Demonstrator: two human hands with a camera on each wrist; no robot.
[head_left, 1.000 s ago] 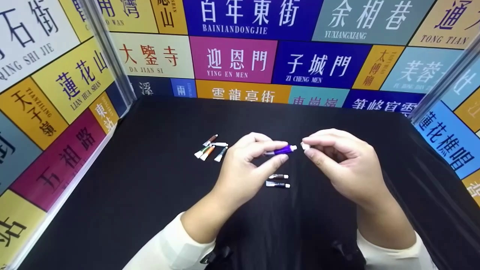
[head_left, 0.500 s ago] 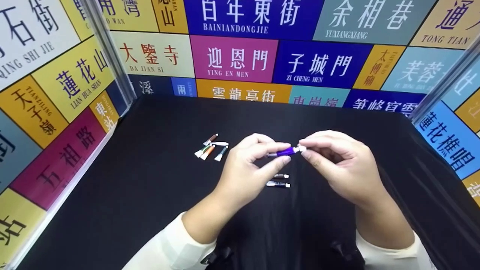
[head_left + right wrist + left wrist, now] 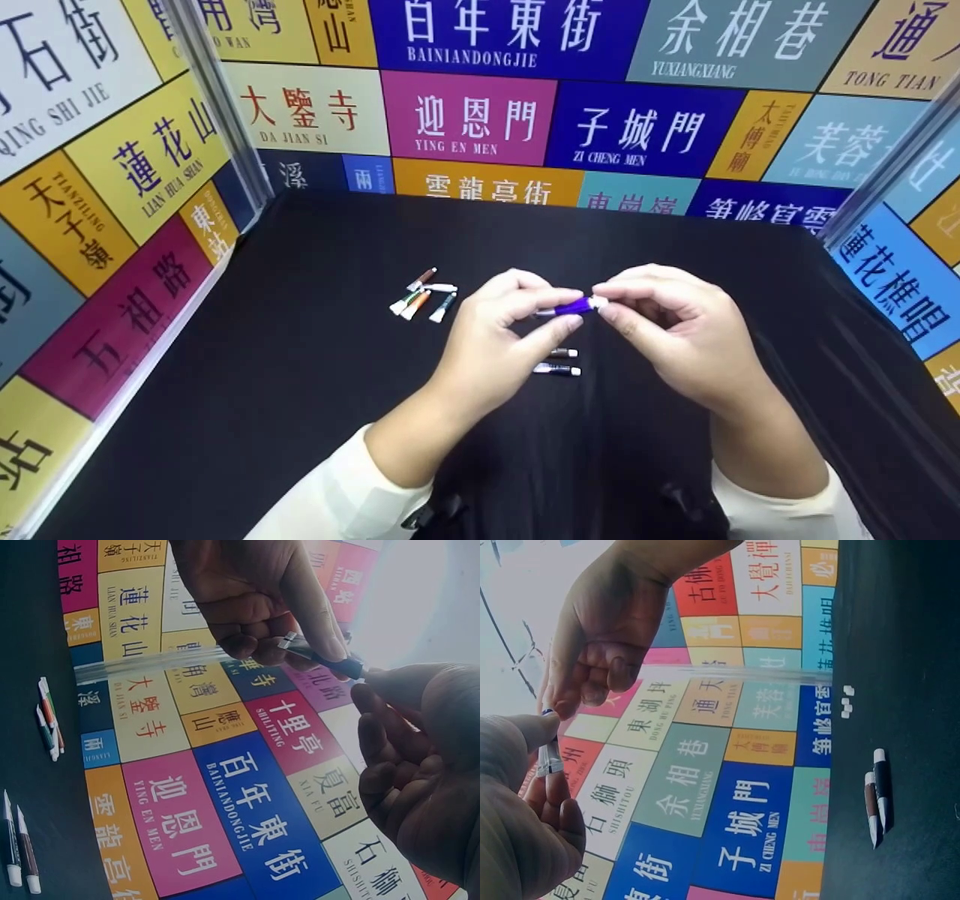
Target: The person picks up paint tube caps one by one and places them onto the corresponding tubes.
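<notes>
Plainly, a blue panel (image 3: 506, 36) beyond the purple tube (image 3: 573, 307) reads "BAINIANDONGJIE".

right grip (image 3: 682, 330): shifted left | white cap (image 3: 600, 301): gap closed, now meets purple tube (image 3: 574, 306)

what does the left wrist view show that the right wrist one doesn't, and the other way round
Only the left wrist view shows the small white pieces on the table, plus the ZI CHENG MEN lettering.
Only the right wrist view shows the group of tubes with an orange one among them, plus the YING EN MEN lettering.
Both show the left hand, right hand, held tube, and a black tube beside a brown tube.
</notes>
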